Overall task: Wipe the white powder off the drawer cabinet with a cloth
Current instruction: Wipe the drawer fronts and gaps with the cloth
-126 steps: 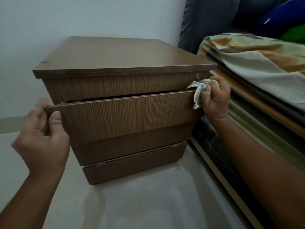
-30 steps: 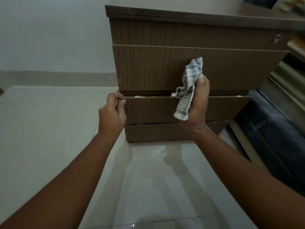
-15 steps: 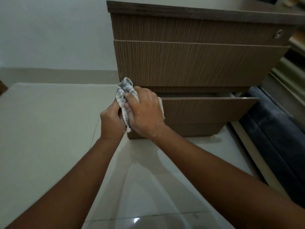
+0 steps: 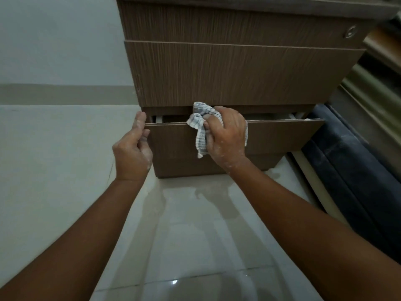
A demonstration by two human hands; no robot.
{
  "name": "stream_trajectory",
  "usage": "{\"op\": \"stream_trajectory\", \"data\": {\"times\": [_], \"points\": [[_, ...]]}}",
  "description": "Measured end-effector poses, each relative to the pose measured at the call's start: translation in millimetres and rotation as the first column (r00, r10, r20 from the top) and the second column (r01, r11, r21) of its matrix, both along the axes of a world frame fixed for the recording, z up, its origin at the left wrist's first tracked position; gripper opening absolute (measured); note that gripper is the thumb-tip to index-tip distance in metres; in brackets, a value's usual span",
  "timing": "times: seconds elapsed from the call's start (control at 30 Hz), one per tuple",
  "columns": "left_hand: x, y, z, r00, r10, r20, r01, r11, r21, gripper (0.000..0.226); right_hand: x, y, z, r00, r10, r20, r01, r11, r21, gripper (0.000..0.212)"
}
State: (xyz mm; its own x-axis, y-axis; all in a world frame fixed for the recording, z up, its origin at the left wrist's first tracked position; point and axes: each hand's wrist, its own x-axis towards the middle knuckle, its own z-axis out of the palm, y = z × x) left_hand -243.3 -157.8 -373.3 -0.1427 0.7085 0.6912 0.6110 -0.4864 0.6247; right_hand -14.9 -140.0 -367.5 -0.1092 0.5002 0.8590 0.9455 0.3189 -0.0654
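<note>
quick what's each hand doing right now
Left hand: gripping the left end of the pulled-out brown wooden drawer front.
Right hand: closed on the white checked cloth.

The drawer cabinet (image 4: 234,70) top is cut off; cloth (image 4: 200,127) partly hidden.

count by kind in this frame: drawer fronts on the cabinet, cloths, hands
Drawer fronts: 3 (top with lock, middle, lower pulled-out one)
Cloths: 1, checked cloth
Hands: 2, left hand, right hand
Total: 6
</note>
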Motion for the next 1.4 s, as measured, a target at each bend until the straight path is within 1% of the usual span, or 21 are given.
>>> {"op": "stream_trajectory", "data": {"times": [0.07,0.17,0.27,0.4,0.5,0.6,0.7,0.8,0.87,0.97,1.0,1.03,1.1,1.13,1.17,1.2,1.3,1.37,1.4], "points": [[1,0,-1,1.000,0.000,0.028,0.001,1.000,-0.021,0.037,25,-2,1,1.000,-0.029,-0.010,0.029,1.000,-0.008,0.020],[2,0,-4,0.998,-0.014,0.053,0.016,0.999,-0.040,0.038,63,-8,2,0.997,-0.067,-0.041,0.066,0.998,-0.017,0.030],[2,1,-6,0.997,-0.024,0.072,0.028,0.998,-0.054,0.039,99,-11,1,0.992,-0.113,-0.048,0.112,0.993,-0.033,0.036],[2,5,-12,0.993,-0.014,0.120,0.022,0.998,-0.062,0.040,136,-15,2,0.988,-0.141,-0.065,0.139,0.989,-0.044,0.049],[3,7,-15,0.993,-0.002,0.122,0.008,0.999,-0.051,0.040,160,-17,2,0.982,-0.170,-0.085,0.169,0.985,-0.023,0.045],[2,9,-18,0.990,0.009,0.142,-0.003,0.999,-0.043,0.041,184,-17,1,0.973,-0.195,-0.121,0.194,0.981,-0.019,0.036],[2,10,-20,0.988,-0.010,0.157,0.020,0.998,-0.057,0.042,207,-18,1,0.966,-0.217,-0.144,0.215,0.976,-0.030,0.032],[2,8,-18,0.986,-0.026,0.163,0.038,0.997,-0.070,0.042,217,-22,0,0.939,-0.228,-0.257,0.229,0.973,-0.028,0.033],[2,7,-20,0.991,-0.030,0.132,0.040,0.997,-0.071,0.043,219,-24,1,0.886,-0.273,-0.375,0.267,0.961,-0.068,0.034],[2,7,-22,0.998,-0.029,0.059,0.031,0.999,-0.033,0.050,216,-31,7,0.801,-0.365,-0.474,0.324,0.931,-0.169,0.042],[2,7,-23,0.999,-0.028,0.028,0.028,0.999,-0.024,0.053,215,-34,8,0.751,-0.402,-0.524,0.345,0.915,-0.208,0.044],[3,6,-22,1.000,-0.026,-0.001,0.026,1.000,-0.017,0.055,218,-36,6,0.677,-0.428,-0.599,0.363,0.902,-0.234,0.045],[4,4,-21,0.999,0.001,-0.052,0.000,1.000,0.005,0.056,224,-39,3,0.527,-0.400,-0.750,0.380,0.900,-0.213,0.051],[4,5,-19,0.998,0.012,-0.063,-0.011,1.000,0.010,0.056,225,-38,2,0.488,-0.366,-0.793,0.390,0.904,-0.176,0.052],[5,5,-17,0.998,0.022,-0.065,-0.022,1.000,0.004,0.056,223,-37,3,0.475,-0.337,-0.813,0.402,0.905,-0.141,0.050],[7,6,-15,0.997,0.035,-0.068,-0.035,0.999,-0.007,0.055,215,-36,9,0.486,-0.306,-0.819,0.402,0.910,-0.102,0.045],[11,11,-12,0.995,0.065,-0.070,-0.067,0.997,-0.026,0.053,174,-32,34,0.632,-0.190,-0.751,0.374,0.924,0.081,0.025],[14,17,-11,0.997,0.060,-0.047,-0.062,0.997,-0.041,0.053,156,-22,36,0.718,-0.093,-0.690,0.318,0.925,0.206,0.025],[14,21,-11,0.998,0.057,-0.041,-0.059,0.997,-0.051,0.053,148,-18,35,0.747,-0.048,-0.664,0.268,0.934,0.234,0.025]]}}
